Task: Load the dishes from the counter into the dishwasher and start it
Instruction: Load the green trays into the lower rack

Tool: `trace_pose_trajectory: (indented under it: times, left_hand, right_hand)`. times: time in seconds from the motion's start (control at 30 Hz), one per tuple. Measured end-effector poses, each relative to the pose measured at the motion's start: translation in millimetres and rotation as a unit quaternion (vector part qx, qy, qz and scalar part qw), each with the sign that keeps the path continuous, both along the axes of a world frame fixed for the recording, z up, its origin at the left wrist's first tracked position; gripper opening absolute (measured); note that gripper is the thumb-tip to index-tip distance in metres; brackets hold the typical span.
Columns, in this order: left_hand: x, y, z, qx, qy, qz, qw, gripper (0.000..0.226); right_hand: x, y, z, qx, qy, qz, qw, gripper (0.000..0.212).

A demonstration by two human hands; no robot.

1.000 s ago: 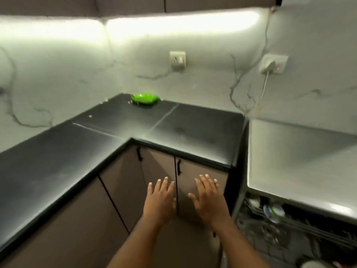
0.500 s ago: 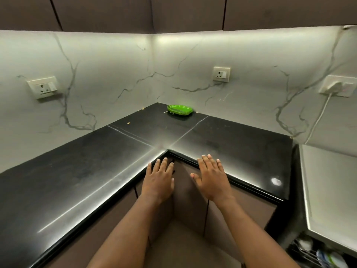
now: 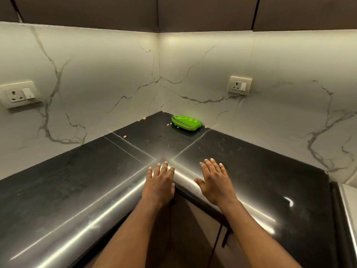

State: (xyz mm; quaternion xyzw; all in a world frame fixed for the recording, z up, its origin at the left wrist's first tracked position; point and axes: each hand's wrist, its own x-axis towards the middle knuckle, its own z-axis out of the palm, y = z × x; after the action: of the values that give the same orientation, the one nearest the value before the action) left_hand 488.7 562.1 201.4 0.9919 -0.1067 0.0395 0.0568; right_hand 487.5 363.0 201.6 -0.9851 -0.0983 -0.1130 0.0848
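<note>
Left hand (image 3: 159,183) and right hand (image 3: 214,182): fingers straight, spread, palms down over tabletop (image 3: 260,165) inner corner, holding nothing. Green dishes (image 3: 185,123) at 12 o'clock, back corner.

Marble-veined walls (image 3: 96,74), dark cabinets (image 3: 202,12)

Black L-shaped tabletop (image 3: 77,180) bending round a corner, green dish (image 3: 185,123) lying far back in that corner (leaf-like in shape), pale crumbs (image 3: 125,135) sitting scattered near it
</note>
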Motion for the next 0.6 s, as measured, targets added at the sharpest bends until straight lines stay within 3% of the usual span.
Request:
trace_pose_trajectory:
  times: [0.6]
  left_hand:
    - [264, -8, -32, 0.011, 0.101, 0.011, 0.995, 0.073]
  right_hand:
    - [259, 0, -5, -0.039, 0.044, 0.008, 0.998, 0.065]
